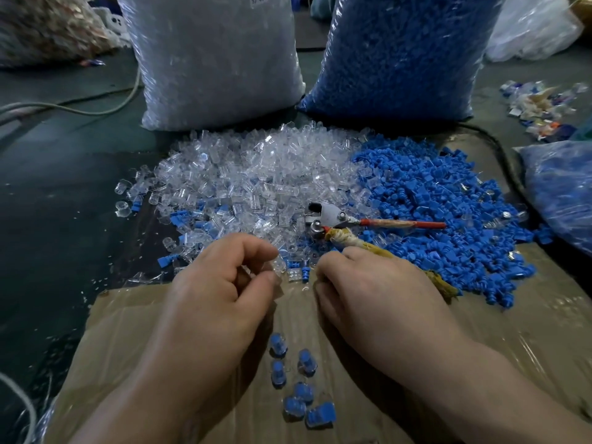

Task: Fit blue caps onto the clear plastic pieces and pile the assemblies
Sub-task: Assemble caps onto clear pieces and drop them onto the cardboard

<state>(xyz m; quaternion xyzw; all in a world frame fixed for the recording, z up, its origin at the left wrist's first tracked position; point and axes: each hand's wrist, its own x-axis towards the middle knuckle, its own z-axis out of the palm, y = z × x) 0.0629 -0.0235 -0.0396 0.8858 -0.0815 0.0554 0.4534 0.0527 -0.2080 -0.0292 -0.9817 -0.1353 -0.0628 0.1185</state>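
the left hand (217, 299) is hovering over the far edge of a cardboard sheet (480, 347), its grip closed down to a pinch: thumb and curled forefinger are holding a single clear piece (279, 266) at the fingertips, just above the cardboard. the right hand (378, 299) is sitting just beside it, knuckles up and fingers curling downward; its fingertips are hiding under the hand, so i cannot tell whether that grip is holding anything. a few loose clear and blue bits are lying between the two hands.

nearer the person, six finished assemblies (303, 392), each a clear shell showing blue inside, are lying in a loose cluster on the cardboard, between the two forearms.

beyond the hands, a heap of clear pieces (256, 168) is spreading to the left and a heap of blue caps (448, 213) to the right, the two touching and mixing along their shared edge. a pair of metal pliers (326, 219) is lying where they meet, one handle red, the other wrapped in yellowish cloth and running behind the right hand.

behind the heaps, a big bag of clear pieces (217, 59) and a big bag of blue caps (400, 52) are standing side by side. a pale cable (80, 107) is trailing at the left.
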